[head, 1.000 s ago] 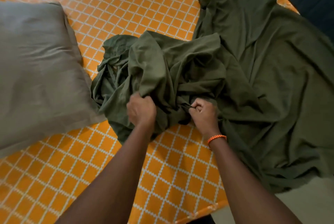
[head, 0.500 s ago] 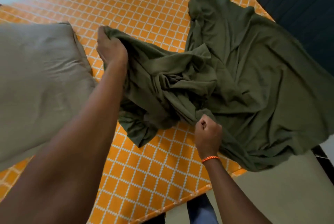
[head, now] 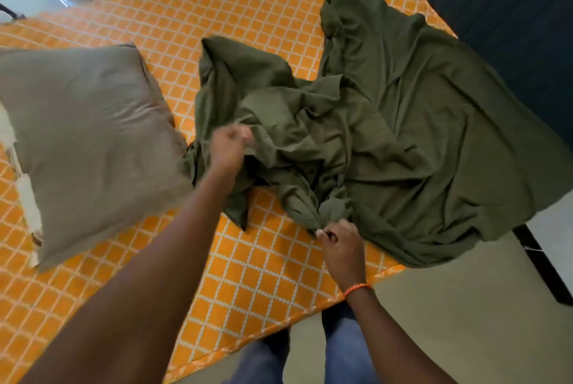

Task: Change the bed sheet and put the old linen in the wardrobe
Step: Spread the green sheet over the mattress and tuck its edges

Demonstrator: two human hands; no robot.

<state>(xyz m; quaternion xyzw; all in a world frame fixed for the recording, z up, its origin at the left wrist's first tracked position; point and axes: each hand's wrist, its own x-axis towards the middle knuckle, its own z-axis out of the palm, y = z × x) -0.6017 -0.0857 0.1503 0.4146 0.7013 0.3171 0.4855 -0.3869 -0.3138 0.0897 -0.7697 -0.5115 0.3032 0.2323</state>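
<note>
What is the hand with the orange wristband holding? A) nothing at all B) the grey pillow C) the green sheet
C: the right hand, which wears the orange wristband, has its fingers curled round a bunched fold of the green sheet, away from the pillow.

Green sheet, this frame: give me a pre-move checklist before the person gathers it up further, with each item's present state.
1. Right hand grips the green sheet at a bunched fold: ok.
2. Left hand has a hold on the sheet: cannot tell, motion blur.
3. Sheet free of the pillow: cannot tell, its edge runs right up to the pillow.
4. Sheet fully on the orange mattress: not ok, its right part hangs over the edge.
5. Sheet gathered into one bundle: not ok, the right part lies spread out.
</note>
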